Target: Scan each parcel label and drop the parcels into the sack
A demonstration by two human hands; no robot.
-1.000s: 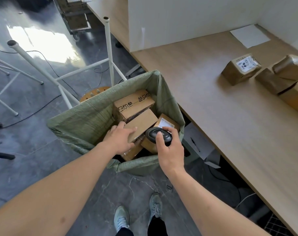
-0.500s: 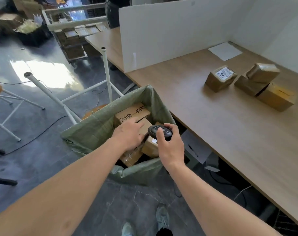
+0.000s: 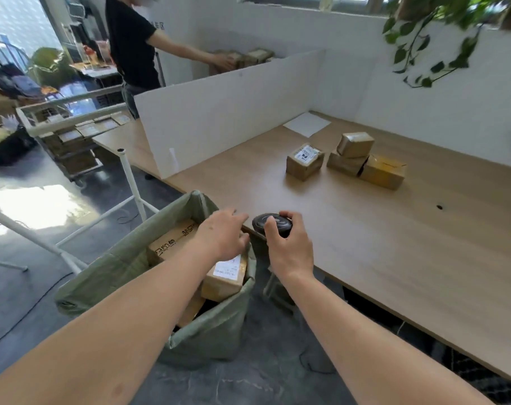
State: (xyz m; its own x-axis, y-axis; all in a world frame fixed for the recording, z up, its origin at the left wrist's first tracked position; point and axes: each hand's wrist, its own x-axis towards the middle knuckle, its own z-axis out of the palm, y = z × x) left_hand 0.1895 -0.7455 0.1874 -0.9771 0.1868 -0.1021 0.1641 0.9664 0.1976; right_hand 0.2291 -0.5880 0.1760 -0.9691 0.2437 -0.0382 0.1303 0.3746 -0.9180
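Several boxes [image 3: 223,277] are already in the sack [image 3: 114,276]. Four parcels [image 3: 304,161] are left on the table [image 3: 394,244]. The scanner [image 3: 273,225] is gripped by the right hand [image 3: 289,249]; the left hand [image 3: 223,236] is loose and holds nothing.

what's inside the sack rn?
The sack holds at least two cardboard parcels: a printed one and a labelled one. The left hand and forearm cover whatever lies deeper.

4 parcels [image 3: 345,162] on table [image 3: 394,258], right of sack [image 3: 213,331]
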